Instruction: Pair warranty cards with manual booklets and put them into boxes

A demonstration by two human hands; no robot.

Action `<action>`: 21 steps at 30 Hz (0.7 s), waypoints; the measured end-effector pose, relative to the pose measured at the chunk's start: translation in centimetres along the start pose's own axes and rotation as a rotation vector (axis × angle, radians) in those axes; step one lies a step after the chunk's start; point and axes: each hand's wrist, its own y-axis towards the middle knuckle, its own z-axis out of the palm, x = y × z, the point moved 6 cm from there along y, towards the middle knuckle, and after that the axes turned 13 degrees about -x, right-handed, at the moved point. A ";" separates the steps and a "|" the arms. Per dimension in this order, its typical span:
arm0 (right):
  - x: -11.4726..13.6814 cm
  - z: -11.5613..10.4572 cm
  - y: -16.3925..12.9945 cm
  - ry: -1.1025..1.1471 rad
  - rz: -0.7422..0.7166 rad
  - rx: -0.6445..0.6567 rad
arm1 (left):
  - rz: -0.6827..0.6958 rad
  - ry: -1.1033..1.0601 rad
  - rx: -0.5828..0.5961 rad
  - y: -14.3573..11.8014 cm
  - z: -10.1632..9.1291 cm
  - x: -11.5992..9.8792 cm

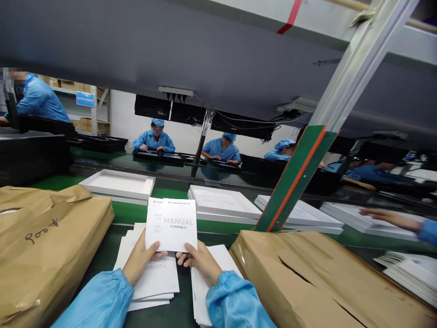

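Green conveyor belt (136, 212) carries white box lids past. Above the dark bench, a white booklet (179, 224) reading "MANUAL" and "HYTAB" overlaps a second card (153, 218); left hand (141, 257) and right hand (201, 260) pinch their lower edges. Stacks of white leaflets (159, 278) lie beneath, one showing "GARANTIA". A brown paper bundle (44, 246) marked "8000" sits left.

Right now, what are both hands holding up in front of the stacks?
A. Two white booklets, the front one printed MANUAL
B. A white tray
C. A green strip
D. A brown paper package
A: the left hand and right hand pinch the lower edge of the booklets, with MANUAL legible on the front one.
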 end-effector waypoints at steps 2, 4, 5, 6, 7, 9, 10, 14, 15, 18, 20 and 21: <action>0.0 -0.1 0.0 0.017 0.007 0.001 | 0.018 0.059 0.002 0.0 0.0 0.0; 0.0 -0.1 0.0 0.031 0.009 -0.008 | 0.037 0.113 0.014 0.0 0.1 0.1; 0.0 -0.2 -0.1 0.037 0.009 -0.013 | 0.045 0.131 0.022 0.0 0.1 0.1; 0.1 -0.2 -0.1 0.042 0.009 -0.016 | 0.050 0.142 0.030 0.0 0.2 0.1; 0.1 -0.2 -0.2 0.044 0.006 -0.019 | 0.054 0.150 0.032 0.0 0.2 0.1; 0.2 -0.1 -0.2 0.045 0.003 -0.018 | 0.061 0.157 0.027 -0.1 0.2 0.1; 0.2 -0.1 -0.2 0.045 0.003 -0.015 | 0.062 0.157 0.022 -0.1 0.2 0.1; 0.1 -0.1 0.0 0.057 0.019 -0.013 | 0.064 0.166 0.008 0.0 0.2 0.0; 0.0 -0.1 0.1 0.062 0.023 -0.017 | 0.069 0.170 0.009 -0.1 0.2 0.0; 0.0 -0.2 0.2 0.072 0.032 -0.034 | 0.094 0.184 0.022 -0.1 0.2 -0.3; 0.0 -0.2 0.3 0.066 0.032 -0.037 | 0.111 0.186 0.033 0.0 0.3 -0.4; 0.0 -0.1 0.3 0.061 0.032 -0.036 | 0.115 0.183 0.037 0.0 0.3 -0.4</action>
